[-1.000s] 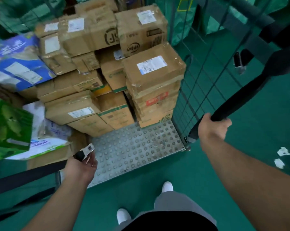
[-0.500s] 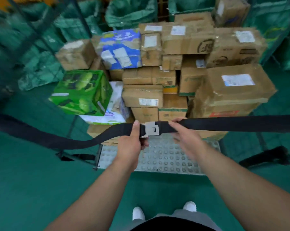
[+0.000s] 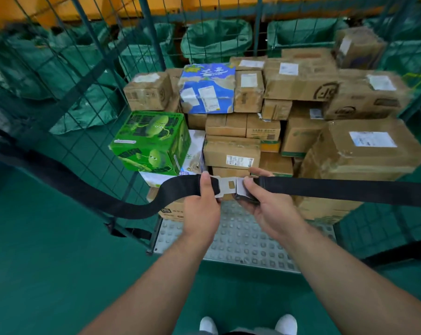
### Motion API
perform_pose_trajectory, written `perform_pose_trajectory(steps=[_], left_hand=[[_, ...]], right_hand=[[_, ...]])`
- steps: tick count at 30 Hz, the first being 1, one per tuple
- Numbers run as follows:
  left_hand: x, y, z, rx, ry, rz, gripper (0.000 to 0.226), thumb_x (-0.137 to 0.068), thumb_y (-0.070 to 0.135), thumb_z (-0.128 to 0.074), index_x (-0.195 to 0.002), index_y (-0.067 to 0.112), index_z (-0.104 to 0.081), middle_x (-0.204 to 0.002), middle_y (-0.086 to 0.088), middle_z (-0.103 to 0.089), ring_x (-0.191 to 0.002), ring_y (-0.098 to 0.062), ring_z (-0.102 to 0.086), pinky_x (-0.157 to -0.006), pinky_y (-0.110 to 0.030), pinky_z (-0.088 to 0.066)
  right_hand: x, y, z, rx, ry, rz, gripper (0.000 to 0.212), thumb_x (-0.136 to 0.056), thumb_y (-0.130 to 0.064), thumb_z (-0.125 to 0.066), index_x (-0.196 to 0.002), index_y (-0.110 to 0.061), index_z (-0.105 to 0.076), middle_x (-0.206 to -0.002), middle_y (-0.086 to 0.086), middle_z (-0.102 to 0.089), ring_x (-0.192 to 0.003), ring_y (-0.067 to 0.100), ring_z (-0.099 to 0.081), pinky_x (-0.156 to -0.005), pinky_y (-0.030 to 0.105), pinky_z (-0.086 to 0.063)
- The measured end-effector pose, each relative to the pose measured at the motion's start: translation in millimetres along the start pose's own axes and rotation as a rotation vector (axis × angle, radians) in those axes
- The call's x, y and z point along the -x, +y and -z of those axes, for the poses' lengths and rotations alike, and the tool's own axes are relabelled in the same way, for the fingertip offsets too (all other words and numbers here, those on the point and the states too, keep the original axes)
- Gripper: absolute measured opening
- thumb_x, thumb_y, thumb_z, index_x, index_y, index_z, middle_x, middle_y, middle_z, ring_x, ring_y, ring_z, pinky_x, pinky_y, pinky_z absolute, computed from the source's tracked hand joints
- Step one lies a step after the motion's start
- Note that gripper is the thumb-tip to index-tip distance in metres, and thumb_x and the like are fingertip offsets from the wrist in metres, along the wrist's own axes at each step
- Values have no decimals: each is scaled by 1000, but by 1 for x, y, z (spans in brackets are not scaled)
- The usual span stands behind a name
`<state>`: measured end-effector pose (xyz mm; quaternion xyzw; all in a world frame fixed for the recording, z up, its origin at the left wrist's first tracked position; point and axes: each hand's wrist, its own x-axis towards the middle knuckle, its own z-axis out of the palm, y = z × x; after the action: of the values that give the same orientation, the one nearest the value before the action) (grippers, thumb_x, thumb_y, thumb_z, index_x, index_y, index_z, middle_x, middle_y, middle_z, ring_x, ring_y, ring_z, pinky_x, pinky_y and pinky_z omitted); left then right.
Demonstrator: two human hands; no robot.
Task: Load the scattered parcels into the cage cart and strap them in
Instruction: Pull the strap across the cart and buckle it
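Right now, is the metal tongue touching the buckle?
Touching. The head view shows the metal tongue, held by the left hand, meeting the buckle in the right hand with no gap.

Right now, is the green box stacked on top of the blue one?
No, the green box sits lower, left of the blue box.

The person has bare forearms (image 3: 156, 274), white shoes (image 3: 208, 325) and grey trousers (image 3: 248, 331).

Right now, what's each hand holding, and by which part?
The left hand grips the left strap at its end, just behind the metal tongue. The right hand holds the right strap by its buckle. Whether they are latched cannot be told.
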<state>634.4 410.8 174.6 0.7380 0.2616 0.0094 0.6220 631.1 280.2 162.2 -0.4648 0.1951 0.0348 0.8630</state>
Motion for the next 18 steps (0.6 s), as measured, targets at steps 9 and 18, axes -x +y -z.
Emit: perform_pose_trajectory(steps=[9,18], left_hand=[[8,-5,-9,-241,-81,-34,73,-100,64,-41,-68,4,-65,-66,-4,-63,-68,-22,-60,-66,-29,-43],[29,-38,-20,-362,-156,-26,62,-103,54,-45,-63,8,-57,-60,-3,-61,-62,-24,-62,-53,-27,-43]], right_hand=[[4,-2,14,120,57,34,14,-99,-6,-64,-110,-13,-69,-105,11,-78,-98,23,-76,-79,34,-62],[14,13,55,374,95,-33,16,-94,-9,-73,-104,-22,-73,-113,6,-71,-104,22,-72,-78,33,-63]])
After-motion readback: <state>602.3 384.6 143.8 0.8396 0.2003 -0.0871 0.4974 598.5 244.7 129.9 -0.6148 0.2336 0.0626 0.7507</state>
